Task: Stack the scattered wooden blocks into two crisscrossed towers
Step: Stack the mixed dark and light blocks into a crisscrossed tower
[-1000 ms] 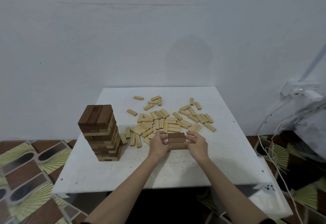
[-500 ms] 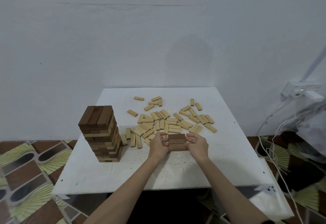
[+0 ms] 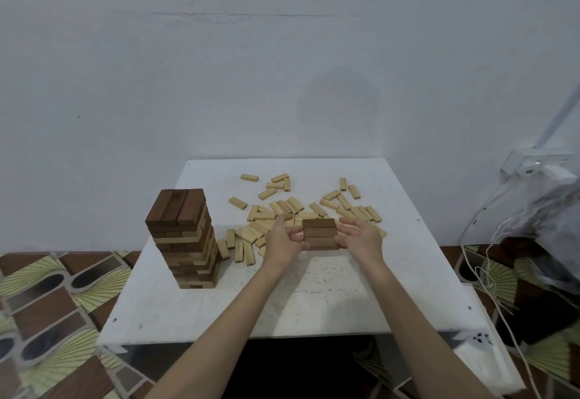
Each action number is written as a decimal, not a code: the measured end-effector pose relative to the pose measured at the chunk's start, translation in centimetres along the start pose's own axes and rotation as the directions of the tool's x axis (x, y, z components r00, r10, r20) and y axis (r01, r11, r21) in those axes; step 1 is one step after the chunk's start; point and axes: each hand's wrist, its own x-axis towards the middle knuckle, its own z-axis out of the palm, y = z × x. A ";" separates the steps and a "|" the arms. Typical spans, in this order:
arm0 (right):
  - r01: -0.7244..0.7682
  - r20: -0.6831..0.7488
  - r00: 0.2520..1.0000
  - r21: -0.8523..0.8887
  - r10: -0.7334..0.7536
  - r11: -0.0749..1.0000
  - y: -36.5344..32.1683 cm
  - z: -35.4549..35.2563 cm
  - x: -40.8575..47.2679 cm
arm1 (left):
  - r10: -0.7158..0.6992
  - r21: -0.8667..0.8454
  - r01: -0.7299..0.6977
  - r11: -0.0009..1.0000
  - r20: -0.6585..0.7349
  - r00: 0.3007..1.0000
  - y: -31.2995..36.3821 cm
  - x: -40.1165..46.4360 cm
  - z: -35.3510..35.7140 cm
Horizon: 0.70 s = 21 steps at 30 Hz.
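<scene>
Wooden blocks, state at this frame, read left to right. Tall tower (image 3: 183, 238) stands left of centre on the white table (image 3: 150, 310), upright, layers alternating dark and pale, crisscrossed; top layer is three dark blocks side by side. Just right of its base, a few pale blocks lie flat on the table, one close against the tower's foot.

Loose pale blocks (image 3: 284, 207) are scattered across the middle and far part of the table, densest in a band behind the hands, thinner toward the far edge.

Left hand (image 3: 284, 241) sits just left of the short dark stack (image 3: 320, 234), centre of frame. Fingers loosely curled, tips close to the stack's left face; contact cannot be told. No block is gripped.

Short dark stack: a few layers, dark wood, standing on the table in front of the loose pile, between the two hands.

Right hand (image 3: 361, 237) sits just right of the stack, palm turned toward it, fingers spread and relaxed, a narrow gap showing between fingertips and wood. Holds nothing.

Right edge of frame: a white socket (image 3: 533, 164) on the wall, white cables (image 3: 483, 273) hanging down to the patterned floor (image 3: 40, 298).
</scene>
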 end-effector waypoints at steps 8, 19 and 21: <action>0.102 0.022 0.994 0.060 -0.103 0.993 -6.7 0.0 -2.2 | 0.108 -0.027 -0.110 0.994 -0.062 0.992 4.8 -1.9 -3.2; 0.215 0.140 0.963 0.125 -0.232 0.969 -13.1 5.9 -5.9 | 0.223 0.060 -0.215 0.975 -0.220 0.949 8.1 -4.4 -12.1; 0.216 0.168 0.956 0.146 -0.239 0.966 -13.7 7.3 -6.5 | 0.224 0.079 -0.211 0.974 -0.239 0.945 8.2 -4.8 -13.9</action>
